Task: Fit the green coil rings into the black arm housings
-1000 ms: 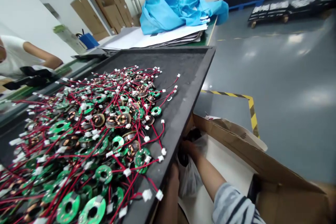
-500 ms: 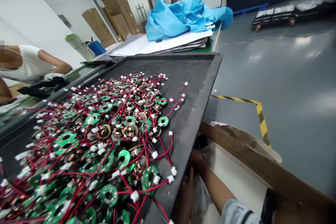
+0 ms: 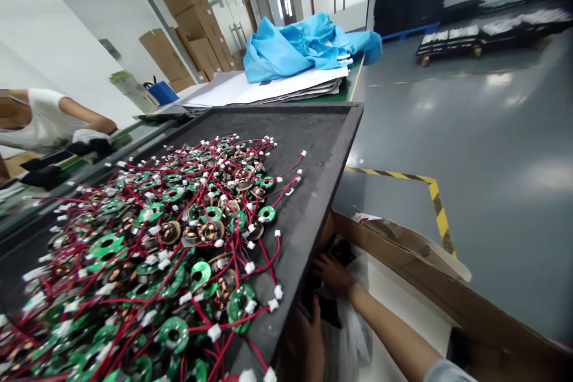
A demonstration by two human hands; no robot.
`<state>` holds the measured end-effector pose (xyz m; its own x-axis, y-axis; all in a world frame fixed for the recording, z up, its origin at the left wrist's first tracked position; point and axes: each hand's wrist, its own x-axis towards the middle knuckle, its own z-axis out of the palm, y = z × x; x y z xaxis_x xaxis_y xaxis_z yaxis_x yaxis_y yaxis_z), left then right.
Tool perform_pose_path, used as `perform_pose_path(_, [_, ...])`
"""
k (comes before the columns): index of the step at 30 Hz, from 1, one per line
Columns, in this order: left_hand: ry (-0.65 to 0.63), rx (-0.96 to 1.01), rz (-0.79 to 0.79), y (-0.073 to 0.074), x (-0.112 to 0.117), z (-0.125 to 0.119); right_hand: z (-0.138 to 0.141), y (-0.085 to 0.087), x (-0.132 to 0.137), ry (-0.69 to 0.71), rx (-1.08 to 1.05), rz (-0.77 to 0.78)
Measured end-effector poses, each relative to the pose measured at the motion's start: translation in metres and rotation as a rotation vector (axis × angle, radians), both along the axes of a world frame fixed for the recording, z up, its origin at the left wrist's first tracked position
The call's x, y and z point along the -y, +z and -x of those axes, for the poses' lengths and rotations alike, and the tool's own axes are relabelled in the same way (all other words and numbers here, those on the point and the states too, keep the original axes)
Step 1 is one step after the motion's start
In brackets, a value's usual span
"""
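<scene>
Hands (image 3: 334, 277) just apart, grip impossible to tell, beside crumpled translucent plastic (image 3: 354, 334) in brown cardboard box (image 3: 405, 258)

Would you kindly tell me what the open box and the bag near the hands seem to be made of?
Open box: matt brown cardboard, judging by its plain, papery walls. Bag: probably thin plastic film with a slight sheen, since it looks crumpled and translucent.
</scene>
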<state>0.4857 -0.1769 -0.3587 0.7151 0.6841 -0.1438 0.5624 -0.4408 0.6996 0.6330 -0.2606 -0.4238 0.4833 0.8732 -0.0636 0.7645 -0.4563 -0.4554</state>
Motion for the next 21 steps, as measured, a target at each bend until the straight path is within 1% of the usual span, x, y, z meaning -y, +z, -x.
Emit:
perform_pose_path(4, [0.047,-0.026,-0.064,0.009,0.003,0.002,0.009,0.013,0.001,-0.021,-0.067,-0.029])
perform_pose_path(8, [0.074,-0.022,-0.101,0.019,0.000,0.004,0.032,0.024,0.005,-0.137,-0.146,-0.033])
perform_pose_path(11, [0.084,-0.010,-0.122,0.022,-0.005,0.004,0.048,0.032,0.018,-0.223,-0.218,-0.029])
perform_pose_path(13, [0.095,-0.011,-0.131,0.021,-0.007,0.003,0.054,0.038,0.033,-0.244,-0.261,-0.039])
perform_pose_path(15, [0.113,-0.024,-0.137,0.019,-0.009,0.001,0.058,0.047,0.049,-0.223,-0.298,-0.059])
perform_pose_path(18, [0.134,-0.054,-0.136,0.013,-0.009,-0.003,0.066,0.059,0.070,-0.146,-0.337,-0.074])
perform_pose_path(21, [0.139,-0.084,-0.132,0.007,-0.008,-0.006,0.087,0.065,0.082,-0.072,-0.354,-0.053])
